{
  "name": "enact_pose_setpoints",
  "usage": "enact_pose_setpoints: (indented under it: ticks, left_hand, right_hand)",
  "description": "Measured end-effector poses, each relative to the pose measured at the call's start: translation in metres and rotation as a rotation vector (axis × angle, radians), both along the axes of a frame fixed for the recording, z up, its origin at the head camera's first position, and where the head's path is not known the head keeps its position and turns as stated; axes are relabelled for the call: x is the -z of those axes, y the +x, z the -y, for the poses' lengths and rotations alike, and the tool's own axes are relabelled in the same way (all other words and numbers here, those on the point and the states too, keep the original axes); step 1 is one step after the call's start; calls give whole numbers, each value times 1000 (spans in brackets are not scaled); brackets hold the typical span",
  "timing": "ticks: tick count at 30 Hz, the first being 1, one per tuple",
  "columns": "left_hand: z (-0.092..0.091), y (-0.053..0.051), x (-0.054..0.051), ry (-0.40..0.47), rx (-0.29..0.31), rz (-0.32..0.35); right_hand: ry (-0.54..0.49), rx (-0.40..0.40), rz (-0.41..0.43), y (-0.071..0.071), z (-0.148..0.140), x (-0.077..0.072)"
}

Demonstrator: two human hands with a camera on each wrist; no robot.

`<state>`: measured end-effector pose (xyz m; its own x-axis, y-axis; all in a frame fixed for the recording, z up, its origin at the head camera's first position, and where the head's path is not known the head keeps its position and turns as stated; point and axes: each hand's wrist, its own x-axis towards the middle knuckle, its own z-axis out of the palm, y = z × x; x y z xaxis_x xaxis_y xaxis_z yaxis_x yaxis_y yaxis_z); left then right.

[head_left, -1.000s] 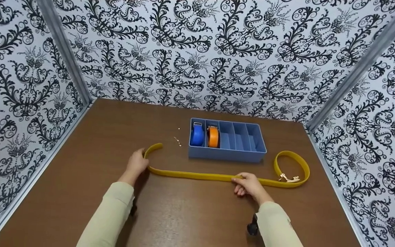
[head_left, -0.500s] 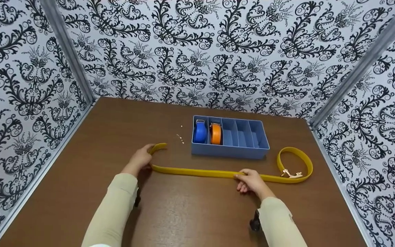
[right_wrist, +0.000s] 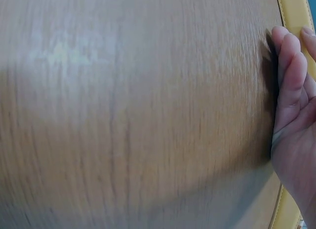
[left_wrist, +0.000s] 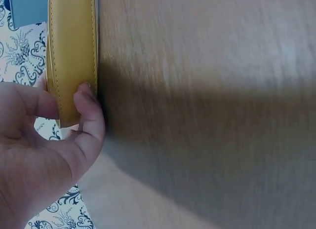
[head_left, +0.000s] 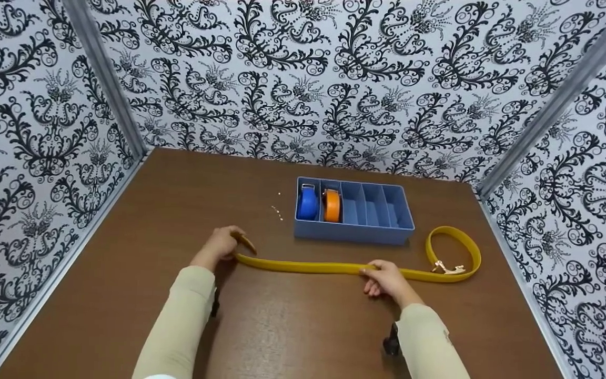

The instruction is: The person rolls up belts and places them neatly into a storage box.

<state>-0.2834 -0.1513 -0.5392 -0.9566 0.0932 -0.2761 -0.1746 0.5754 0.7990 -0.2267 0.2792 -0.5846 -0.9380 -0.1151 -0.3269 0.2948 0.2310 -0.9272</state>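
Note:
A yellow leather belt (head_left: 303, 267) stands on its edge across the table in the head view. At its right end it loops round near a gold-coloured buckle (head_left: 450, 269). My left hand (head_left: 219, 245) holds the belt's left end, where a short tail (head_left: 246, 242) bends back toward the strip. In the left wrist view, thumb and fingers (left_wrist: 89, 110) pinch the stitched strap (left_wrist: 74, 46) from both sides. My right hand (head_left: 389, 279) pinches the belt farther right, between thumb and index finger. Its other fingers (right_wrist: 291, 76) are curled beside the strap in the right wrist view.
Behind the belt stands a blue-grey divided box (head_left: 353, 234). A rolled blue belt (head_left: 308, 203) and a rolled orange belt (head_left: 331, 206) sit in its two leftmost compartments. Small pale specks (head_left: 278, 211) lie left of the box. Patterned walls (head_left: 303, 95) enclose the brown table (head_left: 292, 326).
The belt's left tail, earlier curving away from me, now bends back toward the strip as my left hand turns it. My right hand keeps its hold. The head view shifted slightly.

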Motion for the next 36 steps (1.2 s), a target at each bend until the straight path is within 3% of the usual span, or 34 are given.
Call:
enact_pose_setpoints:
  ticks: [5, 7, 13, 20, 27, 31, 36]
  left_hand:
    - [-3, 5, -3, 24, -28, -35]
    - [-6, 6, -3, -34, -15, -79]
    - [-16, 7, -2, -312, 17, -196]
    - [-8, 4, 2, -355, -8, -195]
    - [0, 2, 6, -562, 52, -294]
    - [-5, 4, 6, -667, 68, -404]
    - [-13, 5, 6, -660, 107, -472]
  right_hand:
    - [-7, -5, -10, 1, -1, -1]
    - [-5, -2, -15, 1, -1, -1]
    - [11, -1, -18, 2, -2, 0]
    - [9, -1, -23, 3, -2, -1]
    - [24, 2, -21, 1, -4, -1]
    - [29, -11, -29, 2, -2, -2]
    - [29, -14, -29, 4, 1, -3]
